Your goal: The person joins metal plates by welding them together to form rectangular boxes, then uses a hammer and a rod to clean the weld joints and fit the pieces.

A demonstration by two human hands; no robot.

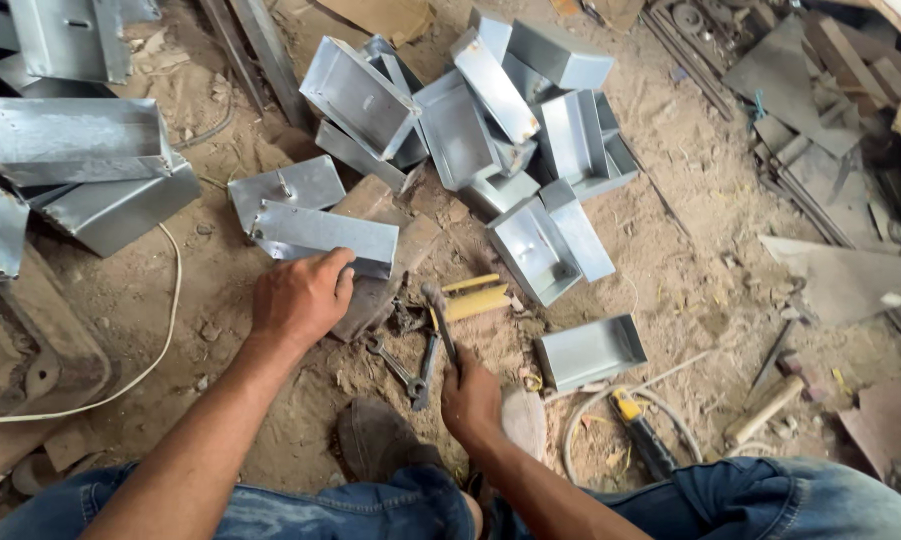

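A worker sits on a dirt workshop floor [670, 230], knees in blue jeans at six o'clock, both bare hands busy at the centre of the frame. The left hand [300, 298] presses down on a folded sheet-metal tray [320, 235], fingers curled over its near edge, apparently to pin it flat against the wooden block [380, 250] beneath so it cannot skid. The tray lies at about ten o'clock from the worker's lap, its long axis running from nine towards three o'clock, dipping slightly at the right end. The right hand [470, 398] is clamped round the handle of a hammer [438, 320], whose shaft runs from five up to eleven o'clock, head [432, 295] raised just beside the tray's right corner, held, it seems, ready to strike the metal. A pair of spanners [410, 368] lies crossed in the dust between the two hands, within easy reach. A yellow block [475, 297] rests just past the hammer head at one o'clock. A heap of finished grey trays [490, 120] is tipped at twelve o'clock, with more trays [80, 150] stacked at ten. One tray [590, 350] sits apart at three o'clock, near a yellow-handled tool [638, 425] and a pale hose [590, 410].
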